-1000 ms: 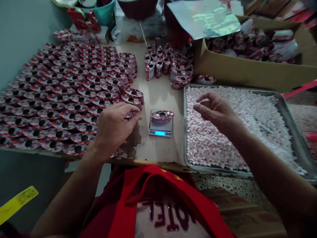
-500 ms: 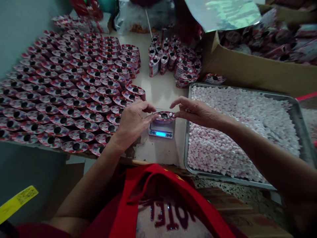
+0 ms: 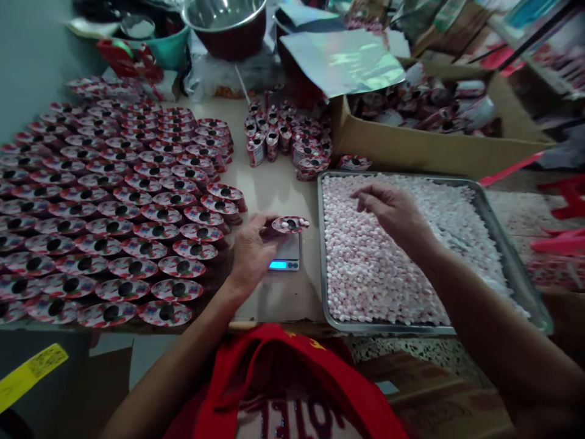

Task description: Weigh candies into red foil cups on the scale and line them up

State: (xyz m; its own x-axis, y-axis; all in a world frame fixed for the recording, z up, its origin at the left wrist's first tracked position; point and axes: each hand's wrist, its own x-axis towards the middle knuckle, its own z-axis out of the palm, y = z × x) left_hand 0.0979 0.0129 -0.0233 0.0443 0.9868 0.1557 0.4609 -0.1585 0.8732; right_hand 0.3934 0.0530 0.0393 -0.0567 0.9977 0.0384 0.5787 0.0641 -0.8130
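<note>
My left hand (image 3: pixel 252 251) is closed round the left side of a small oval red-and-white container (image 3: pixel 290 225), which has a dark round opening and a few white candies on its top. Below it is a small digital scale (image 3: pixel 292 249) with a lit blue display; I cannot tell whether the container rests on it. My right hand (image 3: pixel 395 213) is above a metal tray (image 3: pixel 322 256) full of white, pinkish candies (image 3: pixel 361 274). Its fingers are bent and drawn together, and what they hold, if anything, is hidden.
Rows of similar oval containers (image 3: pixel 105 228) cover the table's left side. More filled containers (image 3: pixel 306 146) stand behind the scale. A cardboard box (image 3: pixel 439 152) of containers is beyond the tray, with a shiny sheet (image 3: pixel 342 58) over its corner. A metal bowl (image 3: pixel 223 18) stands at the back.
My right hand has left the container and moved right over the candy tray. My left hand remains at the container. The view has tilted up and shifted right.
</note>
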